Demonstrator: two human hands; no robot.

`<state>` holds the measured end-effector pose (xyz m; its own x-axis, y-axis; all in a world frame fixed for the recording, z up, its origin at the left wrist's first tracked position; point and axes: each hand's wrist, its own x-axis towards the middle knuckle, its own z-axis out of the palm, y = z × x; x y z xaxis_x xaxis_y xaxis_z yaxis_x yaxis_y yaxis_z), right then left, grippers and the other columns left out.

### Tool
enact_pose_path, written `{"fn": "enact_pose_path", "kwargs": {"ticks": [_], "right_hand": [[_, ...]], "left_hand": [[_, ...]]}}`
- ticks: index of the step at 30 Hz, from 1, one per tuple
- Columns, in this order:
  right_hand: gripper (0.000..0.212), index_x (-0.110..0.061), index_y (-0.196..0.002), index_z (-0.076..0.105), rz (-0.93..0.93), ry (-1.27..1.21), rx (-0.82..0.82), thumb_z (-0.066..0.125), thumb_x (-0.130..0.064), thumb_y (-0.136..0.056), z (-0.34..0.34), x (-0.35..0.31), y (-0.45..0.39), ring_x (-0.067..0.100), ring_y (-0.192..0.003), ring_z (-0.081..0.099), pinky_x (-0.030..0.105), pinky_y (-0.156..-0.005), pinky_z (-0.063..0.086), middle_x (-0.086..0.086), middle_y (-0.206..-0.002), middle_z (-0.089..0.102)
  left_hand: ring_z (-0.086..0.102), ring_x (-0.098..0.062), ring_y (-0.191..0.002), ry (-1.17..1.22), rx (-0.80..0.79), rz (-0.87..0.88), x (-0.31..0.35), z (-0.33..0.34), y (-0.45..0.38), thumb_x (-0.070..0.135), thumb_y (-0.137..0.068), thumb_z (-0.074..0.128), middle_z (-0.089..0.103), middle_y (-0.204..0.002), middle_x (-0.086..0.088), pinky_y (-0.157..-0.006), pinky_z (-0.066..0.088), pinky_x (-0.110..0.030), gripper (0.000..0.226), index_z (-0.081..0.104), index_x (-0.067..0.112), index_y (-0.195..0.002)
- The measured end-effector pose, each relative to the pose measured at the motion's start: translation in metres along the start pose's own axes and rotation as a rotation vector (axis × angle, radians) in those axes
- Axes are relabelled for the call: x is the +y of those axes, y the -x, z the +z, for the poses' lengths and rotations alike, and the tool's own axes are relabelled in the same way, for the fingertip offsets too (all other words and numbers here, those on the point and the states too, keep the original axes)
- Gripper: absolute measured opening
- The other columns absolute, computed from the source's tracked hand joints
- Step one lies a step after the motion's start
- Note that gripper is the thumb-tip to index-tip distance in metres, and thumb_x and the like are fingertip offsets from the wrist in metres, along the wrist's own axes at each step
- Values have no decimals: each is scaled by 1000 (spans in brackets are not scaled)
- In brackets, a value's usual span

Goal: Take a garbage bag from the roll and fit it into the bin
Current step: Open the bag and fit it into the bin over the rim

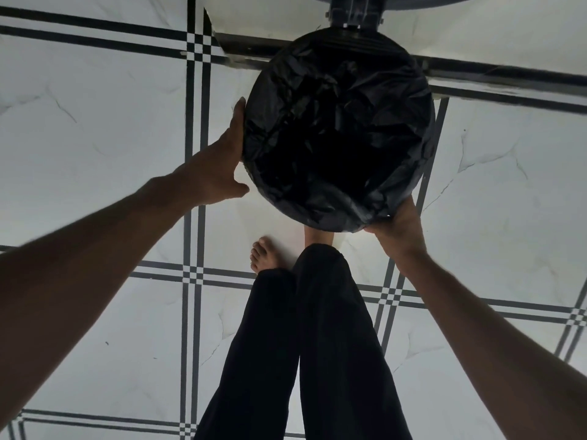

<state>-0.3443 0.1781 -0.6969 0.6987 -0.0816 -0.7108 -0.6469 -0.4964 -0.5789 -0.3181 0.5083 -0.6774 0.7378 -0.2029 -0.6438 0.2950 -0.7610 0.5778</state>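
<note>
Lining the one round bin [427, 128], a single black garbage bag [336, 131] is seen spread inside and folded over the rim; nothing else is visible in it. Left hand [222, 160] is laid flat on the bin's side, fingers together. Right hand [398, 227] is clamped on the bag's edge at the near rim. Tiled floor [95, 138] below.

White marble-look floor [95, 154] crossed by dark grid lines. Black trousers [305, 344] over it, a bare foot [263, 254] just beyond the hem. Farther off, a dark metal strip [508, 76], perhaps a door track.
</note>
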Motion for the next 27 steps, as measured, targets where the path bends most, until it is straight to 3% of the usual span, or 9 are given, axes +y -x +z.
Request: {"fn": "enact_pose_path", "kwargs": {"ticks": [4, 6, 8, 10, 13, 15, 19, 23, 27], "right_hand": [[58, -13, -114, 56, 89, -10, 145, 80, 8, -65, -3, -5, -6, 1, -73, 61, 30, -70, 56, -13, -84, 66], [48, -10, -112, 59, 119, -156, 175, 72, 13, -72, -8, -12, -10, 7, -72, 63, 27, -67, 57, -9, -81, 65], [39, -8, -112, 58, 178, -339, 182, 54, 16, -82, -13, -20, -11, 19, -84, 68, 25, -68, 60, 2, -92, 67], [35, -12, -104, 51, 252, -509, 189, 41, 16, -86, -23, -28, -5, 25, -82, 69, 28, -69, 62, 11, -94, 65], [22, -23, -102, 45, 232, -510, 235, 47, -4, -90, -37, -36, 7, 26, -87, 67, 35, -75, 61, 11, -101, 61], [28, -29, -117, 45, 178, -429, 211, 55, -18, -93, -46, -42, 11, 26, -104, 67, 37, -83, 61, 15, -117, 60], [60, -35, -148, 28, 50, -279, 38, 62, -35, -98, -59, -61, 11, 17, -116, 65, 39, -89, 60, 10, -130, 61], [55, -30, -145, 34, 2, -112, -37, 61, -23, -98, -60, -77, -4, 20, -108, 67, 45, -82, 63, 5, -128, 59], [51, -31, -136, 46, -19, 57, -29, 61, -16, -90, -63, -69, -23, 25, -90, 72, 52, -77, 62, -2, -104, 65]], "left_hand": [[55, -21, -122, -78, 70, -2, -7, 1, 0, 7, -80, 76, 27, -158, -8, -93, 53, -44, 126, -24, 34, -151], [56, -21, -121, 1, 108, -73, -10, 2, 0, 5, -88, 65, 37, -151, -9, -92, 53, -42, 110, -18, 34, -153], [56, -19, -119, 96, 152, -183, -10, 5, 3, -1, -92, 51, 41, -146, -6, -84, 52, -33, 94, -10, 30, -156], [53, -14, -117, 154, 310, -267, -1, 8, 11, -5, -88, 45, 44, -141, -2, -84, 47, -28, 84, 8, 25, -157], [52, -16, -118, 133, 631, -215, 22, 11, 30, -3, -82, 48, 51, -132, -3, -97, 44, -27, 69, 36, 17, -148], [52, -19, -118, 136, 686, -108, 45, 12, 42, -1, -82, 49, 53, -127, -6, -101, 44, -32, 60, 45, 14, -140], [50, -22, -122, 118, 549, -3, 91, 20, 48, 3, -86, 52, 54, -131, -8, -98, 43, -29, 54, 47, 14, -139], [44, -22, -130, 109, 395, 55, 113, 31, 29, 11, -90, 52, 45, -141, -6, -104, 39, -30, 53, 43, 16, -142], [40, -27, -134, 2, 230, 71, 115, 46, -21, 20, -93, 53, 39, -147, -9, -110, 39, -41, 57, 37, 15, -147]]}}
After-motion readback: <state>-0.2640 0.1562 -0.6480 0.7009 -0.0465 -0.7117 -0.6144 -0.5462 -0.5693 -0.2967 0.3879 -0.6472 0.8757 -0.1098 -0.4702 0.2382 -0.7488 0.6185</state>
